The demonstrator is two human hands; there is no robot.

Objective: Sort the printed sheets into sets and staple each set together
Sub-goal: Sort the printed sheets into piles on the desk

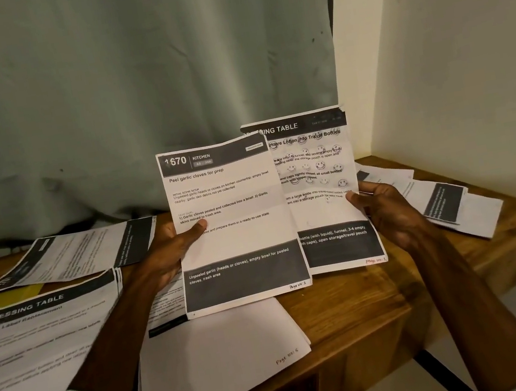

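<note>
Left hand [171,254] is pinching, thumb on the front, the left edge of a white dark-banded printed kitchen sheet [235,233] reading "1670 KITCHEN / Peel garlic cloves for prep", handwritten "Page No: 2". Right hand [385,208] is gripping the right edge of a white smiley-marked dressing-table sheet [326,204], "DRESSING TABLE … Lotion into Travel Bottles", "Page No: 1"; both are standing upright over the middle of the brown wooden table [353,302], kitchen sheet overlapping in front. A mostly blank white sheet [222,355] marked "Page No: 5" is reaching the front edge, a "DRESSING TABLE" pile [34,335] is covering the left end, loose printed sheets [456,206] are filling the back-right corner, and bare wood is showing only front-right.
</note>
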